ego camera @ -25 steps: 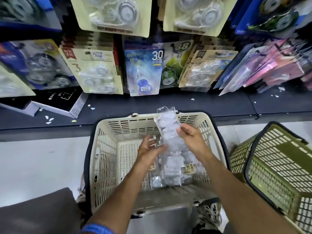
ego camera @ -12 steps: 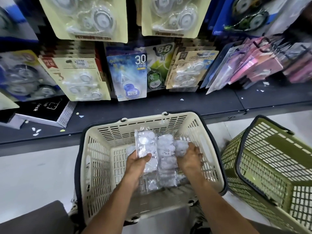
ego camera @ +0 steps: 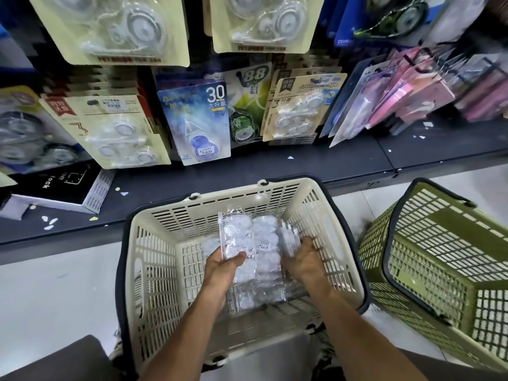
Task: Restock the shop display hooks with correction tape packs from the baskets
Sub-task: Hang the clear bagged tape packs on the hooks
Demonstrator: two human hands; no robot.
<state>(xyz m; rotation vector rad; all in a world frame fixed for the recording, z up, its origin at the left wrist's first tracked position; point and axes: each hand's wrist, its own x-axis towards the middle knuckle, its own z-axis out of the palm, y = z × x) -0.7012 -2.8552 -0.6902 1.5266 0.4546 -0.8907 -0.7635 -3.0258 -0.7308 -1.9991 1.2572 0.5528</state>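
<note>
Clear plastic pack (ego camera: 233, 237), long axis pointing toward the hooks, sits pinched in our left hand (ego camera: 224, 266) above the cream basket (ego camera: 154, 243); right hand (ego camera: 303, 261) grips another pack.

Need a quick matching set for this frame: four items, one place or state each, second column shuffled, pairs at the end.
Things:
1. left hand
2. right hand
3. olive-green plastic basket
4. black box with white lettering

Places or states:
A. lying on the dark shelf, far left
B. on the floor, right of the cream slatted plastic basket
C. holding up a clear correction tape pack
D. down among packs by the cream basket's right wall

Pairs: 1-C, 2-D, 3-B, 4-A
</note>
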